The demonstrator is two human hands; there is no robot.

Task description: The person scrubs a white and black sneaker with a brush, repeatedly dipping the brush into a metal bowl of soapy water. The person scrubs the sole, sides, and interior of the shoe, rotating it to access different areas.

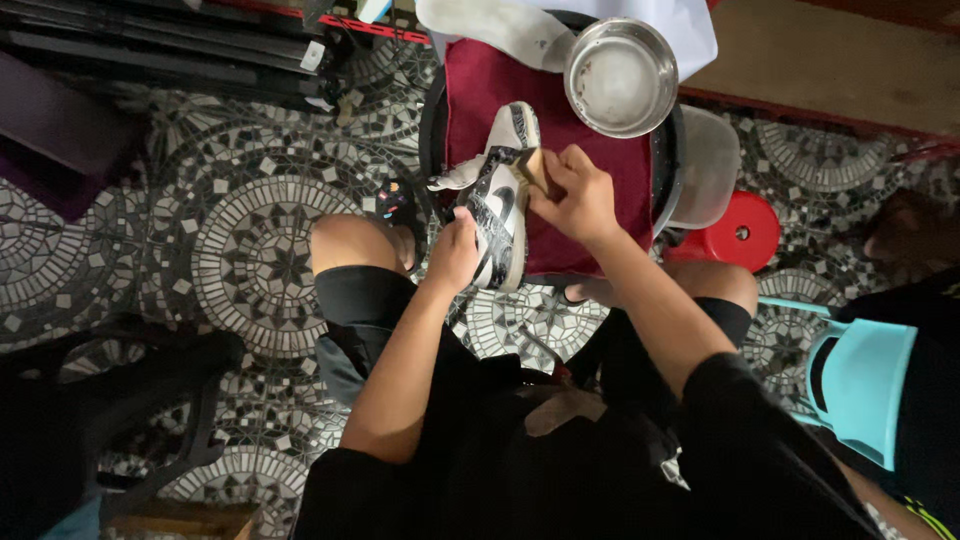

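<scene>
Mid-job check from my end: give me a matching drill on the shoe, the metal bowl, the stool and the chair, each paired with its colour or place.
Things:
1. shoe
2. metal bowl
3. stool
4. plastic chair

Descriptions:
A. red, on the floor to the right of the cloth
B. light blue, at the right edge
C. white and black, gripped at its heel end by the left hand
D. silver, at the far end of the dark red cloth

Pairs: 1-C, 2-D, 3-A, 4-B

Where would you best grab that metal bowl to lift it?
Probably by the rim of the bowl, pinched from the near side. It sits upright and open on the red cloth, its wall is smooth and rounded with no handle, and the right hand is nearest that edge.
</scene>
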